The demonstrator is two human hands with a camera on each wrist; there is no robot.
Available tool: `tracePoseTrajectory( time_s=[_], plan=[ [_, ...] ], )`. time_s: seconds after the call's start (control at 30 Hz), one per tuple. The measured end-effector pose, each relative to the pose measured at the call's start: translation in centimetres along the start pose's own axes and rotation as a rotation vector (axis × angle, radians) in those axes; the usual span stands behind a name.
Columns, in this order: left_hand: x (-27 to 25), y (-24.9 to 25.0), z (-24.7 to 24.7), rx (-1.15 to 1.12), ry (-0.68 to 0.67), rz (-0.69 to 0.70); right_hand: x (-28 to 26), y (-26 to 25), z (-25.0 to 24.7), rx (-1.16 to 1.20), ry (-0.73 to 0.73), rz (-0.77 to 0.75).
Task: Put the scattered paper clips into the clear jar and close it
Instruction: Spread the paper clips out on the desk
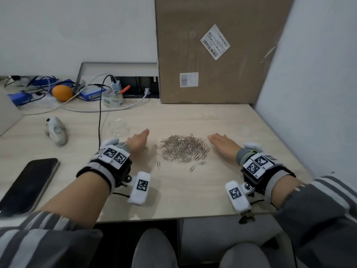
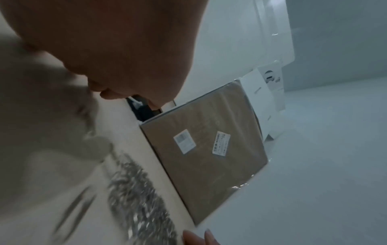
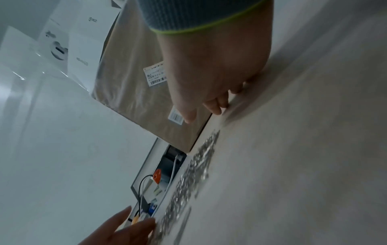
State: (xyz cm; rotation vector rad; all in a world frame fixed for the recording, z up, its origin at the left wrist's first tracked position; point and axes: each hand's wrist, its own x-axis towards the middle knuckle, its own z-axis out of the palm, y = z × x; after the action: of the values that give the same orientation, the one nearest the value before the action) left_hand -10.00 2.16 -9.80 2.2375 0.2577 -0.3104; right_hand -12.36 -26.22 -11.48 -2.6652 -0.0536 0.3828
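Note:
A heap of silver paper clips (image 1: 183, 148) lies in the middle of the light wooden desk (image 1: 173, 194), with a few strays (image 1: 192, 168) toward the front. My left hand (image 1: 138, 141) rests on its edge just left of the heap, fingers straight. On the other side my right hand (image 1: 222, 142) stands the same way. Neither holds anything. The clear jar (image 1: 118, 127) stands open, up and left of the left hand. In the wrist views the paper clips (image 2: 136, 190) (image 3: 188, 179) look blurred between the left hand (image 2: 117, 54) and the right hand (image 3: 211, 71).
A large cardboard box (image 1: 216, 49) stands at the back of the desk and a white wall closes the right side. A black phone (image 1: 29, 185) lies front left, a grey object (image 1: 56, 130) behind it. Cables, tape, an orange (image 1: 61, 92) crowd the back left.

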Motion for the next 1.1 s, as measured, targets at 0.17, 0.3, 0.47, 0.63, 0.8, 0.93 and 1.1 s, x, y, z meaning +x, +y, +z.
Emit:
tracePoseTrajectory(
  time_s=[0.17,0.3,0.47,0.63,0.8,0.93,1.1],
  plan=[
    [-1.2,0.9,3.0,0.02,-0.048,0.022,-1.8,-3.6,1.7,-0.005,-0.001,-0.021],
    [-1.8,2.6,5.9,0.047,-0.134,0.072,-1.4,-6.3,3.3,0.125,0.005,-0.006],
    [-2.7,3.0,6.5,-0.21,-0.194,0.109,-2.1,-7.5,3.0,0.405,0.053,-0.105],
    [-3.2,2.7,3.0,-0.229,-0.113,0.233,-2.4,-5.1,0.9,0.875,0.238,-0.086],
    [-4.3,2.0,0.6,-0.091,-0.293,0.184,-4.2,-3.3,0.8,0.847,-0.3,-0.159],
    [-4.4,0.9,2.3,0.141,-0.538,0.098,-4.4,-3.6,2.1,0.689,-0.449,-0.166],
    [-3.8,2.0,3.9,0.107,-0.535,0.132,-2.8,-4.9,2.5,0.74,-0.338,-0.141]
  ],
)
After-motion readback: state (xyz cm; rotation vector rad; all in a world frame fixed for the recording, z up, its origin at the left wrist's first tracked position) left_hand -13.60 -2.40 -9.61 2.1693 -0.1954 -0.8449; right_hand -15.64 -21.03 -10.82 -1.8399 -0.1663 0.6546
